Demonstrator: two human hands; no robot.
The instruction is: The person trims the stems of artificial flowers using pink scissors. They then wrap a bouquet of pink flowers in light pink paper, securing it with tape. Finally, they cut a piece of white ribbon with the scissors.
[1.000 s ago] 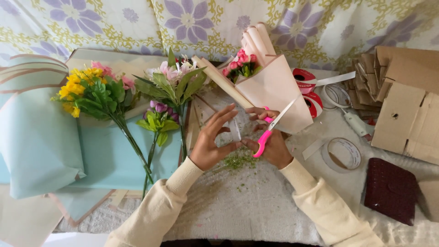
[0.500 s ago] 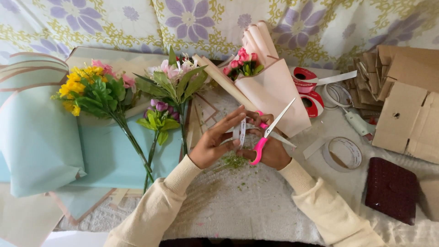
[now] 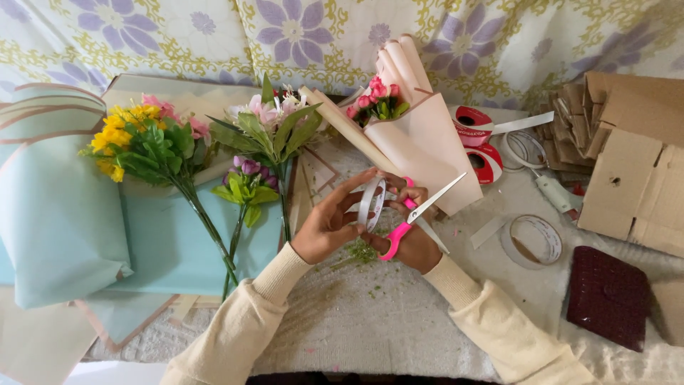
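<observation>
Left hand [image 3: 329,224] pinches a tape ring [image 3: 371,202] upright; right hand [image 3: 411,239] grips pink scissors [image 3: 417,216], blades slightly parted, pointing up-right toward the bouquet [image 3: 420,139].

A floral cloth [image 3: 299,36] with purple blooms and yellow-green vines hangs across the far side like a wall. Below it lies a pale textured cover [image 3: 370,321], lit softly and evenly. At the far right sit flattened cardboard boxes [image 3: 634,164]; near right lies 1 dark red quilted pad [image 3: 609,296].
</observation>
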